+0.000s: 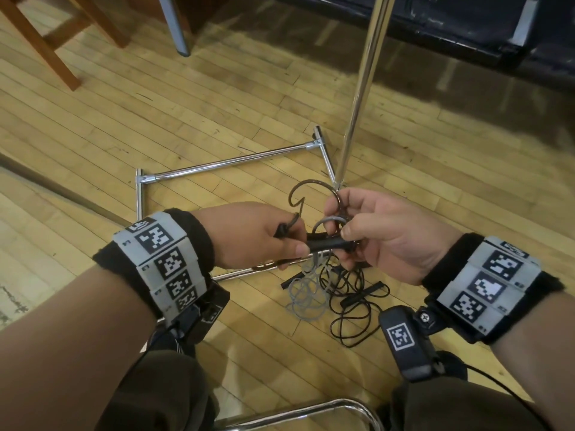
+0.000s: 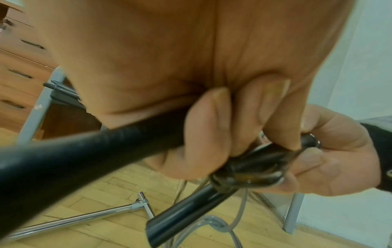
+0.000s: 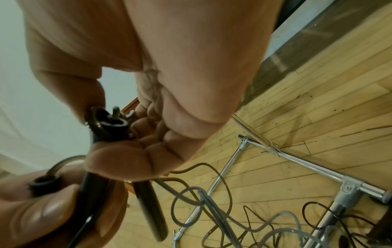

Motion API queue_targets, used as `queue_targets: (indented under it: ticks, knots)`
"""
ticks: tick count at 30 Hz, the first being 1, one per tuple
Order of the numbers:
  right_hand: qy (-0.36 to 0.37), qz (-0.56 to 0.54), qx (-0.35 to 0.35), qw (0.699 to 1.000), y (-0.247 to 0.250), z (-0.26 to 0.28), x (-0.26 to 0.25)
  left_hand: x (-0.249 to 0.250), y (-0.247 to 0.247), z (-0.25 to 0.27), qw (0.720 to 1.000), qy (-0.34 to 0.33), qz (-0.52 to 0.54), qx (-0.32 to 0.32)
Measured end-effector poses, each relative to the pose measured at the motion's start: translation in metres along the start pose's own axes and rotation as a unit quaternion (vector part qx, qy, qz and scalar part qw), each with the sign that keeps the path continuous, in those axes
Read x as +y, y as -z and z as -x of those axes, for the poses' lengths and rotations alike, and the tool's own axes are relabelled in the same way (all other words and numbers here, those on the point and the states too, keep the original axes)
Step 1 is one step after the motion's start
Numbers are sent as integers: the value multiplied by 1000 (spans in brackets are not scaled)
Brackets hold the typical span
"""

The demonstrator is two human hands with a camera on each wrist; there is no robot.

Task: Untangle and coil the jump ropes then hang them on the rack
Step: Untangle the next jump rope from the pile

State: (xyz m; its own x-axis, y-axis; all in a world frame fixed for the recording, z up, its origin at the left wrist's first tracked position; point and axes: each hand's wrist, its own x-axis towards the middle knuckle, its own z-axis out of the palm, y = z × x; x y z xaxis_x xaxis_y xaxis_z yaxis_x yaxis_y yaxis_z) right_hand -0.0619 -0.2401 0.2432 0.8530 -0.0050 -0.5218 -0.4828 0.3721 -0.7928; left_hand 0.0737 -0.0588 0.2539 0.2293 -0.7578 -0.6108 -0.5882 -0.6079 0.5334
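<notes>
Wooden floor (image 1: 193, 98) carries tangled jump ropes (image 1: 329, 293) inside the chrome rack base (image 1: 230, 163). Left hand (image 1: 249, 234) grips black handles (image 1: 329, 243); right hand (image 1: 385, 231) pinches their cord loops (image 1: 331, 220).

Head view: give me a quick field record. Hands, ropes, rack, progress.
left hand: grips black jump-rope handles
right hand: pinches the same handles at the cord end, cord loops gathered at its fingers
black rope: mostly loose on floor
grey rope: tangled pile on floor, overlapping the black one
rack: chrome base on floor, upright pole beside hands; nothing seen hung
floor: wood boards
progress: untangling, no finished coil
</notes>
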Motion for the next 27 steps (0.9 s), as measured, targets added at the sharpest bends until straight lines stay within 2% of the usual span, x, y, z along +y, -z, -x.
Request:
queue_targets:
  ticks: [2,6,8,11,15,19,22,25,27]
  knots:
    - [5,-11,3,1000,0,1,-1,-1,-1,2,1000,-4,9,20]
    - [-16,-13,63,998,3,0,-6,-1,0,9,995,-11,87,53]
    - [-18,21,90,996,3,2,-8,0,0,13,995,-14,86,43]
    - [-8,75,105,992,2,5,-10,3,-4,19,999,-1,0,36]
    - [7,188,115,975,-1,11,-11,6,-5,21,993,2,43,107]
    - [16,258,87,962,-9,17,-11,12,-8,13,977,-28,72,198]
    - [22,283,50,958,-16,22,-14,20,-15,8,956,-27,220,192]
    - [42,289,17,956,-22,27,-15,28,-18,5,952,-44,244,181]
    - [52,299,0,953,-21,29,-15,33,-14,5,941,-52,262,206]
